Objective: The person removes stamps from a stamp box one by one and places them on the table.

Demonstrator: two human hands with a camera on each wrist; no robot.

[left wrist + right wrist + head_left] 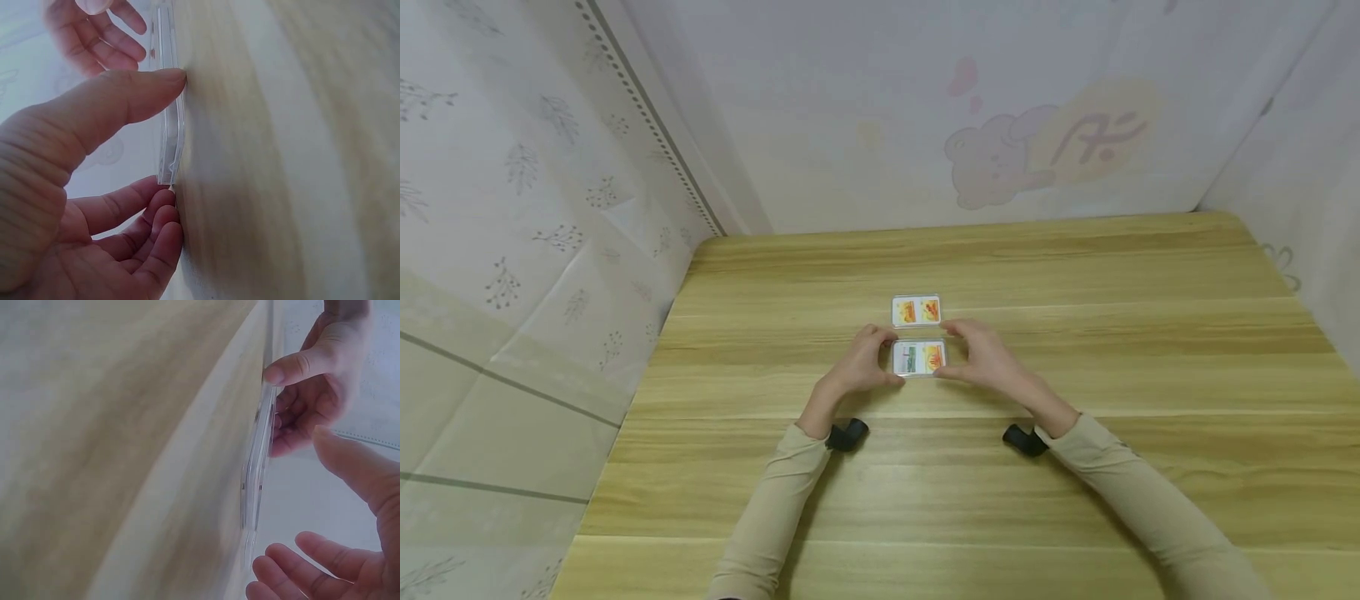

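Observation:
A flat clear plastic case [919,358] with a green-and-white picture and an orange one lies on the wooden table. My left hand [859,365] pinches its left end, thumb on the near edge and curled fingers at the far corner. Around the right end is my right hand [992,360], thumb and fingers spread; in the right wrist view they stand apart from the case [255,469]. Just beyond lies a second clear case [916,311] with two orange pictures. The left wrist view catches the held case [170,134] edge-on.
The wood-grain table [1112,300] ends at a pale curtain [850,125] with a printed bear. Another patterned curtain [550,192] hangs along the left side. A black wrist device [848,435] sits at the left cuff, and a similar device [1024,440] at the right.

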